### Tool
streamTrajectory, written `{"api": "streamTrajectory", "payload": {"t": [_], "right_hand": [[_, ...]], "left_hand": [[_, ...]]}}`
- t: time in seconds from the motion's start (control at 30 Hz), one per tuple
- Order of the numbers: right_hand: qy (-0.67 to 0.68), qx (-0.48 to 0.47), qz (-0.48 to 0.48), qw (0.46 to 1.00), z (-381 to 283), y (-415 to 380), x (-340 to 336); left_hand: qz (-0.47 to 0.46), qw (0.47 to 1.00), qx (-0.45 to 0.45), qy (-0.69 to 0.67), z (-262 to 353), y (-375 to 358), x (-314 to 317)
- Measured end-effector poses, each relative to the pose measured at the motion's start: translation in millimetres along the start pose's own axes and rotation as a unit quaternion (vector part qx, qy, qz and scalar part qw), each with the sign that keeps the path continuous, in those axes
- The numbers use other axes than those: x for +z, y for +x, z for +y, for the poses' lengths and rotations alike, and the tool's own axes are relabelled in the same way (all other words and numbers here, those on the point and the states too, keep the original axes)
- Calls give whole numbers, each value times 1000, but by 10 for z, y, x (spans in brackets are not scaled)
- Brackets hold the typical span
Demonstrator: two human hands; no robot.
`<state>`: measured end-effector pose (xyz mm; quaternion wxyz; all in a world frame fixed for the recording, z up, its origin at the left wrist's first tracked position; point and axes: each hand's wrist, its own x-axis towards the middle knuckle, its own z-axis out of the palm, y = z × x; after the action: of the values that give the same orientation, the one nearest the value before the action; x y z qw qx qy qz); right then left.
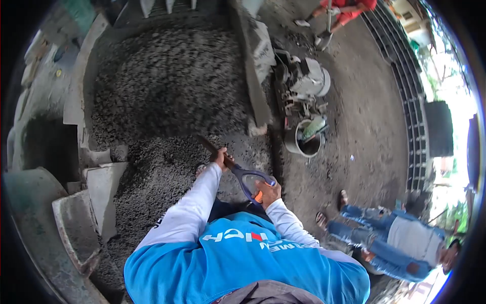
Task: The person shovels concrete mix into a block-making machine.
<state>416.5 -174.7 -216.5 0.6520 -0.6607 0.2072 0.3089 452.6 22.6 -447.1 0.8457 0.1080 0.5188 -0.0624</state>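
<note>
My left hand (220,159) is wrapped round the lower shaft of a shovel (242,175). My right hand (269,194) grips the orange bar of its blue D-shaped handle. The shaft slants up and left toward a bed of dark, wet-looking gravel mix (172,81). I cannot make out the shovel's blade against the mix. More loose dark mix (152,172) lies on the ground to the left of my left arm.
A raised wall (250,76) edges the bed on the right. Beyond it are a dirty engine-like machine (304,81) and a bucket (305,141) with a bottle in it. A person in ripped jeans (390,235) is at lower right; another in red (349,10) holds a shovel. Broken slabs (76,228) stand left.
</note>
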Motion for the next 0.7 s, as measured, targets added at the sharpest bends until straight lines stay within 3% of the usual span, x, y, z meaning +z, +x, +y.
{"api": "streamTrajectory", "payload": {"t": [0.03, 0.1, 0.2, 0.23, 0.3, 0.4, 0.43, 0.53, 0.6, 0.63, 0.67, 0.7], "right_hand": [[-107, -88, -17, 990, -61, -153, -57], [-314, -254, -45, 914, -110, -417, -216], [-436, -390, -230, 778, -253, -801, -664], [-434, -407, -244, 766, -168, -920, -887], [-431, -446, -266, 738, 6, -1116, -1272], [-365, -492, -127, 780, 478, -1220, -1885], [-417, -423, -96, 799, 545, -1314, -2103], [-302, -352, 94, 881, 889, -1513, -2552], [-170, -147, 151, 963, 1135, -1599, -2758], [-96, -58, 173, 978, 1170, -1668, -2824], [119, -6, 148, 982, 1652, -1583, -2941], [202, 56, 133, 969, 1849, -1605, -3045]], "left_hand": [[-41, 998, -22, -50, -129, -57, -133], [-55, 994, -48, -78, -303, -169, -470], [5, 991, -88, -105, -574, -637, -770], [60, 993, -60, -81, -695, -926, -722], [84, 996, -21, -8, -1183, -815, -1012], [149, 986, -12, 80, -1819, -766, -1068], [146, 985, -22, 87, -2016, -692, -1118], [150, 985, -70, 44, -2452, -584, -1095], [152, 985, -79, 25, -2744, -623, -1081], [148, 986, -70, 33, -2907, -632, -1084], [141, 987, -60, 41, -3066, -644, -1018], [159, 983, -47, 77, -3213, -1013, -658]]}}
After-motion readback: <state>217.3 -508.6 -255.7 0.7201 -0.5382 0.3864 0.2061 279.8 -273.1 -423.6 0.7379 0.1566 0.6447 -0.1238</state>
